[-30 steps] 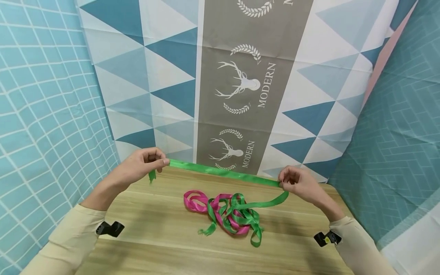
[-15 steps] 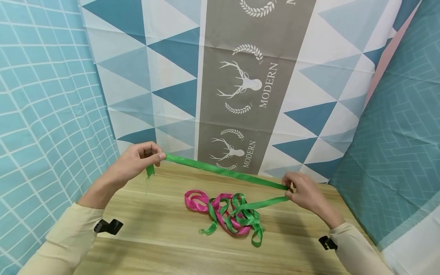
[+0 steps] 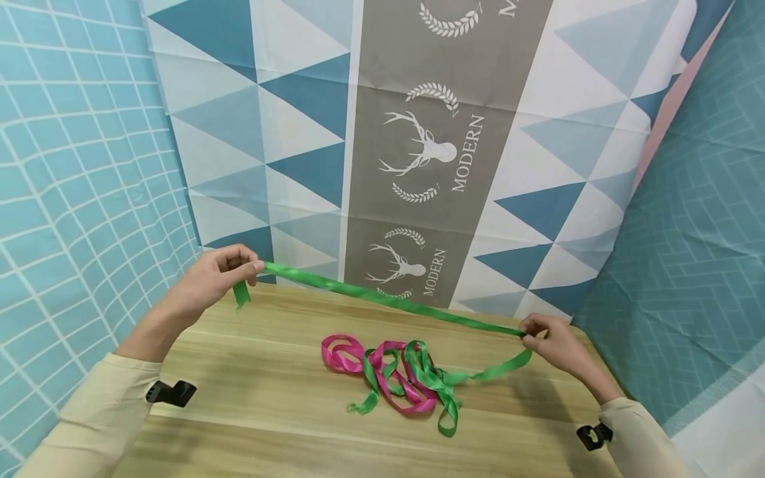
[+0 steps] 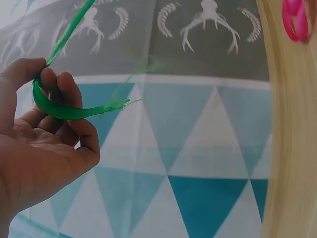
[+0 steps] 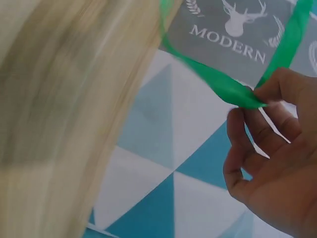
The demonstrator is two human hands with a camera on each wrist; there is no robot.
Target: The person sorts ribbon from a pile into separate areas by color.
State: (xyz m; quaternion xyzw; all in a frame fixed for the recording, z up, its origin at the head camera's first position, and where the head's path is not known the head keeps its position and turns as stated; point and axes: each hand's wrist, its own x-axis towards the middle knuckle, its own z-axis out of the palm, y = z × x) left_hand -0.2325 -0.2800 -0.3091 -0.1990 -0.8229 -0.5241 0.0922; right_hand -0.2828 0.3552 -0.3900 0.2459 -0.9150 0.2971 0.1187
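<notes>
A green ribbon (image 3: 382,298) stretches taut between my two hands above the table, sloping down to the right. My left hand (image 3: 218,275) pinches it near one end between thumb and forefinger. In the left wrist view that frayed end of the green ribbon (image 4: 74,112) hangs past the fingers. On the other side my right hand (image 3: 552,342) pinches the ribbon between thumb and fingertips. From there the ribbon droops back to a tangled pile, where green loops lie over and through a pink ribbon (image 3: 342,354) on the table.
The wooden table (image 3: 269,425) lies below both hands. Behind it hangs a curtain (image 3: 305,133) printed with triangles and deer heads. A blue tiled sheet (image 3: 78,199) closes off the left side, and a teal sheet (image 3: 705,232) the right.
My hands have moved farther apart, the left one to the left, the right one to the right and down. The green span between them is longer, and the pile's green loops have shifted slightly.
</notes>
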